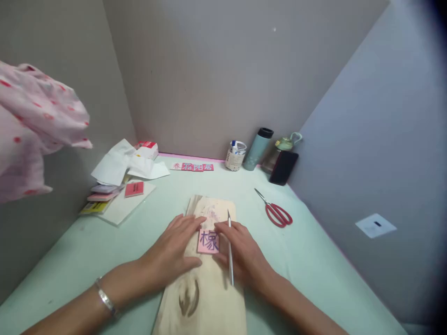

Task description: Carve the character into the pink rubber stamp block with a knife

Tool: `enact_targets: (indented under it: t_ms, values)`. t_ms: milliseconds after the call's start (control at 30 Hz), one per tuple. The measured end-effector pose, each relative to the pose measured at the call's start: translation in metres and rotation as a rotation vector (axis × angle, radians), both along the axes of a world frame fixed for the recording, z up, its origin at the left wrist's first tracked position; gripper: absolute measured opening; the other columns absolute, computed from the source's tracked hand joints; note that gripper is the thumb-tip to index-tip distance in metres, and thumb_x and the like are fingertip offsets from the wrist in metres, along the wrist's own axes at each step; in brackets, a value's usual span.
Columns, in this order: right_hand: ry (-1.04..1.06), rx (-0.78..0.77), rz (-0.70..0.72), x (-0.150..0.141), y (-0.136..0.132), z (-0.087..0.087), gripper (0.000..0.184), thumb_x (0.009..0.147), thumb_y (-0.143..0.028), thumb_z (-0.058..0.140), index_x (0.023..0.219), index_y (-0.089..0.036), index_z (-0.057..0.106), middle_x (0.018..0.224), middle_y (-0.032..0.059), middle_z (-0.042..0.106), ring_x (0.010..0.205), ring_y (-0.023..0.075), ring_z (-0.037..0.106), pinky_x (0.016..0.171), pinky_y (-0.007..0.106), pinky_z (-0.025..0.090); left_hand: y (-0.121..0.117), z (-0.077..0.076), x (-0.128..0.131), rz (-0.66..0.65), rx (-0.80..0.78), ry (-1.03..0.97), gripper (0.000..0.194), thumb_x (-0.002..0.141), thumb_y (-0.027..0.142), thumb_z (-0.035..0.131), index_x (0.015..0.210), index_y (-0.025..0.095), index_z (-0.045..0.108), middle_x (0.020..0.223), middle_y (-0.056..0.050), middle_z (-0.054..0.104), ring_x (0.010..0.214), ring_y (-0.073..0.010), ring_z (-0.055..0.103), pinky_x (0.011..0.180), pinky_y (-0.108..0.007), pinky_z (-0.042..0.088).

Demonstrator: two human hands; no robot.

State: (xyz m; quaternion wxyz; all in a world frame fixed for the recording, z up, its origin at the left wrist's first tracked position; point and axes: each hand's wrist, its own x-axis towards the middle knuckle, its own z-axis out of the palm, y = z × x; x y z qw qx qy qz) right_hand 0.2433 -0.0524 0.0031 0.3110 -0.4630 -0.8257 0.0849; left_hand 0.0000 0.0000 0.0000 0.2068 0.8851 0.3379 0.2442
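Note:
A pink square block [208, 242] with a dark character drawn on it lies on a pale wooden board [218, 298]. My left hand [174, 249] rests on the board at the block's left, with thumb and fingers apart; nothing shows in its grasp. On the other side, my right hand [240, 246] has its fingertips at the block's right edge. A thin craft knife [230, 260] stays in that hand, lying along the fingers with its blade pointing away from me. The ends of the right fingers are partly hidden.
Red-handled scissors [277, 215] lie right of the board. Behind are character tiles [197, 167], a cup of pens [235, 156], a tilted bottle [257, 150] and a phone [284, 168]. Papers [115, 163] and a red block [134, 189] sit left, near hanging pink cloth [38, 121].

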Motion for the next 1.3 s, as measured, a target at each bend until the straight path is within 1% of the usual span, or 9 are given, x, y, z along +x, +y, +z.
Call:
enact_targets:
  t_ms: [100, 233, 433, 600, 700, 767, 900, 1100, 1300]
  values:
    - [-0.003, -0.033, 0.072, 0.003, 0.005, 0.005, 0.073, 0.087, -0.02, 0.076, 0.149, -0.026, 0.041, 0.133, 0.0148, 0.065, 0.125, 0.0362, 0.056, 0.103, 0.056, 0.051, 0.003, -0.002, 0.0, -0.008, 0.005, -0.026, 0.071, 0.088, 0.018, 0.069, 0.148, 0.026, 0.033, 0.136, -0.011, 0.061, 0.134, -0.0305, 0.053, 0.12, -0.061, 0.033]
    - [0.046, -0.143, -0.044, 0.014, 0.014, 0.015, 0.067, 0.09, -0.027, 0.075, 0.149, -0.028, 0.044, 0.14, 0.0155, 0.061, 0.129, 0.0354, 0.057, 0.104, 0.053, 0.052, 0.006, 0.001, -0.008, -0.015, 0.106, -0.074, 0.067, 0.093, 0.023, 0.066, 0.149, 0.026, 0.03, 0.132, -0.01, 0.063, 0.135, -0.0301, 0.052, 0.122, -0.06, 0.028]
    - [-0.12, -0.063, 0.016, 0.016, 0.054, 0.007, 0.077, 0.083, -0.031, 0.082, 0.149, -0.023, 0.044, 0.14, 0.0185, 0.063, 0.137, 0.0402, 0.05, 0.11, 0.062, 0.041, 0.006, -0.007, -0.015, -0.021, 0.221, -0.105, 0.063, 0.097, 0.026, 0.063, 0.151, 0.024, 0.029, 0.13, -0.009, 0.066, 0.133, -0.0278, 0.054, 0.124, -0.059, 0.025]
    - [-0.02, -0.039, -0.093, 0.01, 0.08, 0.008, 0.049, 0.095, -0.032, 0.067, 0.14, -0.022, 0.052, 0.131, 0.0186, 0.066, 0.132, 0.0376, 0.053, 0.108, 0.058, 0.041, 0.006, -0.017, -0.015, 0.01, 0.18, -0.129, 0.066, 0.098, 0.032, 0.062, 0.153, 0.026, 0.027, 0.128, -0.008, 0.069, 0.132, -0.0299, 0.056, 0.123, -0.061, 0.025]
    - [0.068, -0.085, -0.126, 0.003, 0.063, 0.02, 0.037, 0.106, -0.036, 0.047, 0.141, -0.024, 0.051, 0.124, 0.0134, 0.069, 0.115, 0.0292, 0.063, 0.098, 0.046, 0.05, 0.006, -0.019, -0.014, 0.03, 0.165, -0.129, 0.063, 0.098, 0.034, 0.061, 0.152, 0.026, 0.03, 0.127, -0.009, 0.07, 0.132, -0.0307, 0.056, 0.123, -0.061, 0.026]
    - [0.339, -0.233, -0.12, -0.002, 0.043, 0.027, 0.036, 0.108, -0.04, 0.038, 0.136, -0.027, 0.056, 0.112, 0.0088, 0.069, 0.103, 0.0245, 0.066, 0.09, 0.038, 0.052, 0.006, -0.021, -0.014, 0.04, 0.152, -0.129, 0.062, 0.097, 0.035, 0.061, 0.151, 0.026, 0.031, 0.126, -0.008, 0.071, 0.131, -0.0308, 0.056, 0.123, -0.061, 0.026]
    - [0.566, -0.313, -0.26, -0.011, 0.011, 0.028, 0.047, 0.108, -0.048, 0.033, 0.106, -0.027, 0.074, 0.085, 0.0041, 0.06, 0.083, 0.021, 0.059, 0.075, 0.033, 0.048, 0.006, -0.025, -0.014, 0.057, 0.141, -0.133, 0.062, 0.096, 0.037, 0.061, 0.15, 0.027, 0.032, 0.127, -0.008, 0.07, 0.132, -0.0325, 0.056, 0.122, -0.062, 0.029]
    - [0.869, -0.553, -0.419, -0.026, 0.002, 0.017, 0.026, 0.09, -0.048, 0.068, 0.085, -0.022, 0.07, 0.064, -0.0011, 0.057, 0.06, 0.0162, 0.052, 0.057, 0.026, 0.044, 0.002, -0.028, -0.013, 0.094, 0.129, -0.12, 0.058, 0.098, 0.038, 0.058, 0.15, 0.027, 0.033, 0.133, -0.009, 0.067, 0.14, -0.0329, 0.048, 0.121, -0.062, 0.031]
    - [0.971, -0.54, -0.387, -0.033, -0.002, 0.014, 0.021, 0.086, -0.041, 0.074, 0.081, -0.021, 0.067, 0.063, -0.0014, 0.061, 0.059, 0.0144, 0.055, 0.055, 0.023, 0.045, 0.004, -0.03, -0.015, 0.085, 0.131, -0.108, 0.059, 0.098, 0.041, 0.059, 0.149, 0.025, 0.036, 0.138, -0.01, 0.065, 0.141, -0.0338, 0.048, 0.121, -0.062, 0.032]
